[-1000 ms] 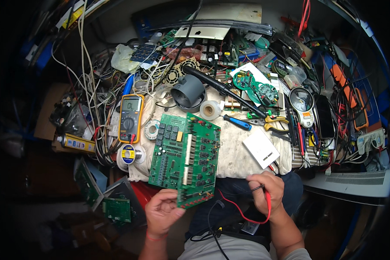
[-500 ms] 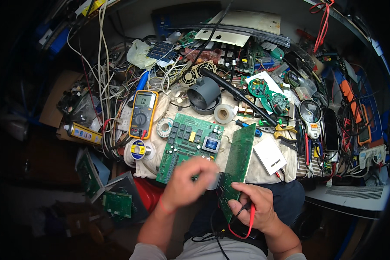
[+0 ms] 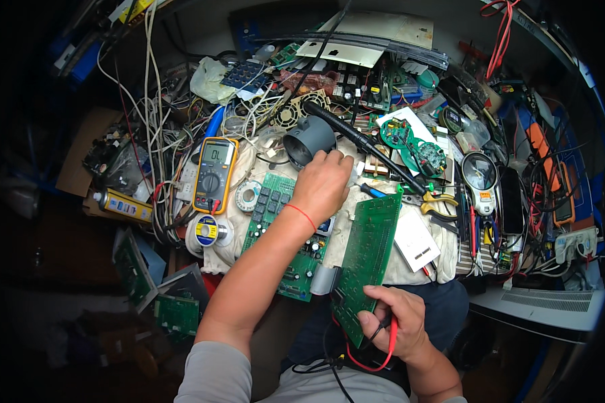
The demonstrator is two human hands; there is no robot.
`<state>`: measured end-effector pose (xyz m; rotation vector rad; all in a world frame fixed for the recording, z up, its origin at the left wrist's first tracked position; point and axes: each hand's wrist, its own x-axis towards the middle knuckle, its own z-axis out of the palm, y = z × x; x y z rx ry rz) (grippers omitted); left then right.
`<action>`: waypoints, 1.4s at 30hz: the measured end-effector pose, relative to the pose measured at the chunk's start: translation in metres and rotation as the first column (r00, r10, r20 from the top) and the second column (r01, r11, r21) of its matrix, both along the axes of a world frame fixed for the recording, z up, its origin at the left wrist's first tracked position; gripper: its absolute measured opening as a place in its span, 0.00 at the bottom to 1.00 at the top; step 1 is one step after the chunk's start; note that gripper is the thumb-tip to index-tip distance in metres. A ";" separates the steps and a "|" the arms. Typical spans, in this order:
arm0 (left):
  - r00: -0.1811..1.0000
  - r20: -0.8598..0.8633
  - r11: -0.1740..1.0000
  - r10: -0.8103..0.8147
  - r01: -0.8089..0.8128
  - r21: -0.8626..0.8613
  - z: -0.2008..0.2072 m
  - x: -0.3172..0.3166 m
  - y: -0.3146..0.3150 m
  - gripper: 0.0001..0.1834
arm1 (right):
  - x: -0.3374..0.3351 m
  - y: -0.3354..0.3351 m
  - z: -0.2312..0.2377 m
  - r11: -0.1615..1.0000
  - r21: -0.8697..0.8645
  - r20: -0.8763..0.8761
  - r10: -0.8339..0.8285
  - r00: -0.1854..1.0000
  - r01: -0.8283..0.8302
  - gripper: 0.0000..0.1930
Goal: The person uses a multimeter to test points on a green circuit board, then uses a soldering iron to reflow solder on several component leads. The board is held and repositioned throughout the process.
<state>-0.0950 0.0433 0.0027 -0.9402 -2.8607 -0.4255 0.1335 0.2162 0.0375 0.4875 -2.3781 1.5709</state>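
Note:
My left hand [image 3: 321, 180] reaches across a green circuit board [image 3: 269, 232] with relays and a blue transformer. Its fingers are bent down over the spot beside a grey plastic pipe piece [image 3: 309, 139]; a pale edge of a tape roll [image 3: 353, 176] shows past them, and the fingertips are hidden. In my right hand [image 3: 400, 319], a second green circuit board [image 3: 366, 252] is gripped by its near end and tilted up, solder side showing. A red test lead [image 3: 392, 336] and a black one run through the same hand. A grey ribbon cable [image 3: 324, 281] bridges the boards.
A yellow multimeter [image 3: 215, 176] stands left of the boards, near a solder spool [image 3: 207, 230]. Yellow-handled pliers [image 3: 440, 201], a white plastic box [image 3: 415, 240] and a magnifier [image 3: 479, 172] lie to the right. Tangled cables [image 3: 158, 114] and parts crowd the back.
My left hand has left the ribbon cable by the held board and moved up and away to the tape roll. The right hand keeps its hold on the board.

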 end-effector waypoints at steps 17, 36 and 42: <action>0.951 0.057 0.944 -0.302 0.291 0.158 0.043 0.086 -0.045 0.34 | -0.003 -0.004 -0.002 0.999 -0.024 -0.027 0.022 0.999 -0.023 0.24; 0.951 0.064 0.895 -0.301 0.259 0.364 0.011 0.078 -0.049 0.44 | -0.035 -0.060 0.034 0.936 0.349 -0.126 0.088 0.988 -0.038 0.15; 0.919 0.339 0.864 -0.202 0.004 0.504 -0.008 0.077 -0.056 0.25 | -0.051 -0.075 0.042 0.873 0.478 -0.054 0.135 0.989 -0.093 0.16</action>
